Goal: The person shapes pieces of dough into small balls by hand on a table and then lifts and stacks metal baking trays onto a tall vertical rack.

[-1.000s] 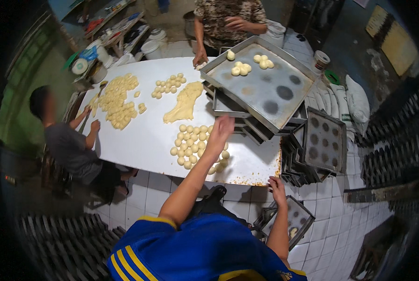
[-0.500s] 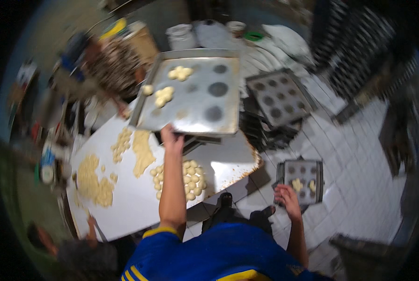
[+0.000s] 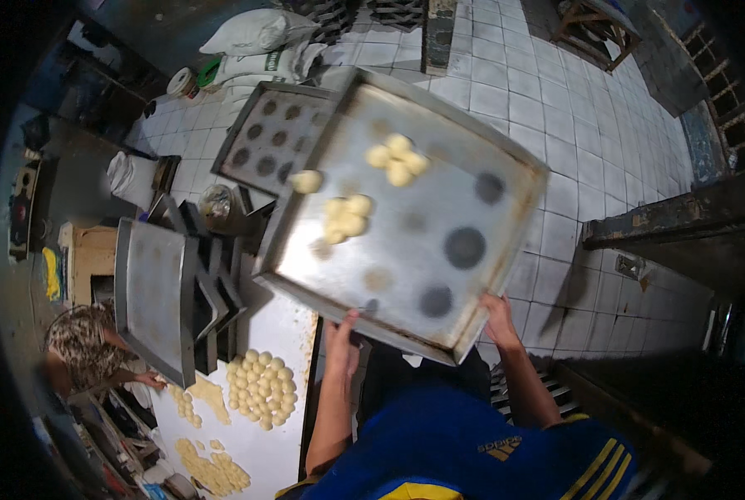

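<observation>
A square metal baking tray [image 3: 414, 233] with raised walls is held up and tilted in front of me. My left hand [image 3: 341, 343] is closed on its near-left edge; some fingers are hidden beneath the tray. At the near-right corner, my right hand [image 3: 499, 320] grips the rim. On the tray rest a cluster of pale dough balls [image 3: 398, 160] and a second cluster [image 3: 346, 218]. A piece of dough [image 3: 306, 182] sits by the left wall. Several dark round marks cover the bare metal.
At left, a white table [image 3: 262, 327] bears many dough balls [image 3: 261, 390] and flat dough [image 3: 210, 468]. Stacked trays [image 3: 157, 292] stand upright there, with another person [image 3: 82, 346] behind. A tray with dark rounds [image 3: 274, 135] lies beyond, near white sacks [image 3: 256, 33]. A dark ledge [image 3: 639, 221] juts from the right.
My view has turned right, away from the table. The tray has come along, nearer my body. My right hand, earlier off the tray above the floor trays, now grips its corner.
</observation>
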